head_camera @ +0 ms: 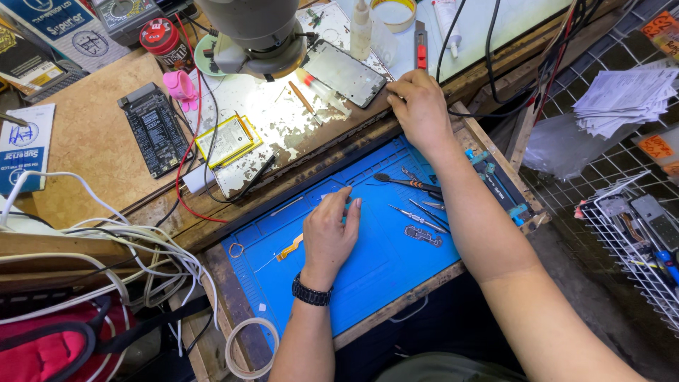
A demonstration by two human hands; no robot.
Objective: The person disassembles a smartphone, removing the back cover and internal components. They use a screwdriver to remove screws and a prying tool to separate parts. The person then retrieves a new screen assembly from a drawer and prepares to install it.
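The right hand [419, 106] rests curled at the corner of the thin, likely fragile phone screen [344, 72] on the bench, best held by its edges, while the left hand [330, 232] presses flat, empty, on the blue mat [382, 265].

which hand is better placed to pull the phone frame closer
Right. The right hand already rests at the corner of the phone frame on the worn bench top. The left hand is down on the blue mat, well below it, so it would likely have to reach further.
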